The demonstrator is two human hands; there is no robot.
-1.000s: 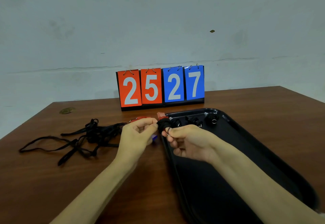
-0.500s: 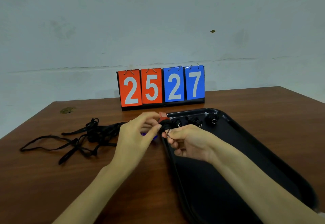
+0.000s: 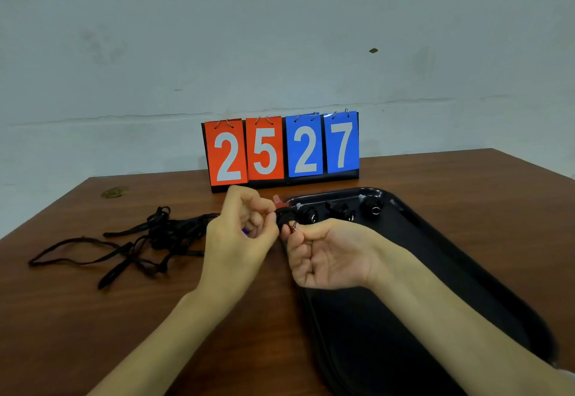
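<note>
The big brown wooden table (image 3: pixel 93 318) holds everything here. On its right side lies a long black plastic tray (image 3: pixel 466 258), turned so that one end is near the person, easy to reach. At the back, against the wall, stands a flip score board with red and blue number cards (image 3: pixel 281 150) that reads 25 and 27 (I think it counts something, but I cannot say what). To the left lies a loose tangle of thin black fabric straps (image 3: pixel 149 240), spread on the wood, so it looks like the pile waiting its turn.

The person's left hand (image 3: pixel 239 240) and right hand (image 3: pixel 326 255) meet in the middle, just above the tray's near left corner. Both hands are curled and pinching, one from each side, which stops the thing between them from springing open.

At the far end of the tray sit three small black rolled bundles (image 3: pixel 345 212) in a row, side by side, so I guess they are the finished ones.

Between the fingertips is the small black rolled-up strap (image 3: pixel 284 216), up off the table, near that row. The right hand's thumb and finger pinch it low down, by a tiny shiny metal ring (image 3: pixel 294 226). The left hand grips its other side. A little red tab (image 3: pixel 277 200) pokes up just behind it. Whether the tab belongs to the roll, I cannot tell.
</note>
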